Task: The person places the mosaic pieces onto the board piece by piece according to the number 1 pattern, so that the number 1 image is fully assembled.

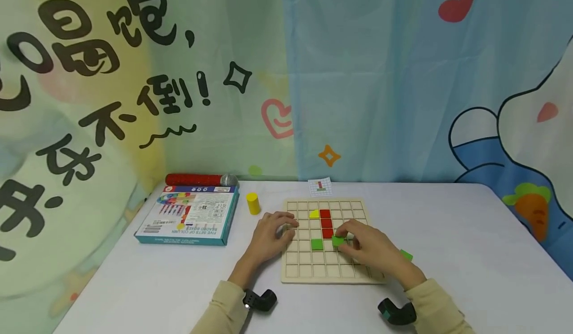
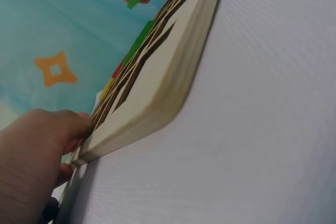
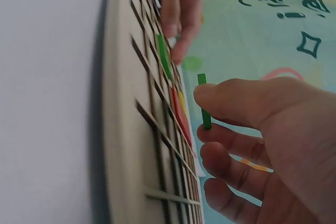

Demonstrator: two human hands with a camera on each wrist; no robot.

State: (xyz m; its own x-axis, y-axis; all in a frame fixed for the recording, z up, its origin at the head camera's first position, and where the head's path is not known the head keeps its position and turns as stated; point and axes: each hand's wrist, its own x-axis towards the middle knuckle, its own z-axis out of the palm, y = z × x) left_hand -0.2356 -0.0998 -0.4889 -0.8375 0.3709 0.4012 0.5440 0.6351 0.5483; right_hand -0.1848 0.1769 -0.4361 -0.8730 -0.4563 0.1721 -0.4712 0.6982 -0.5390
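A wooden grid board lies on the white table. Red squares form a short column on it, with a yellow piece beside the top one. Below and left of that column sits a green square tile. My right hand pinches another green tile between thumb and forefinger, held just above the board. My left hand rests its thumb and fingertips on the board's left edge, as the left wrist view also shows near the wooden rim.
Behind the board lies a small pattern card. To the left are a yellow cylinder, a flat box and a red microphone. One more green piece lies right of the board, partly hidden by my right hand.
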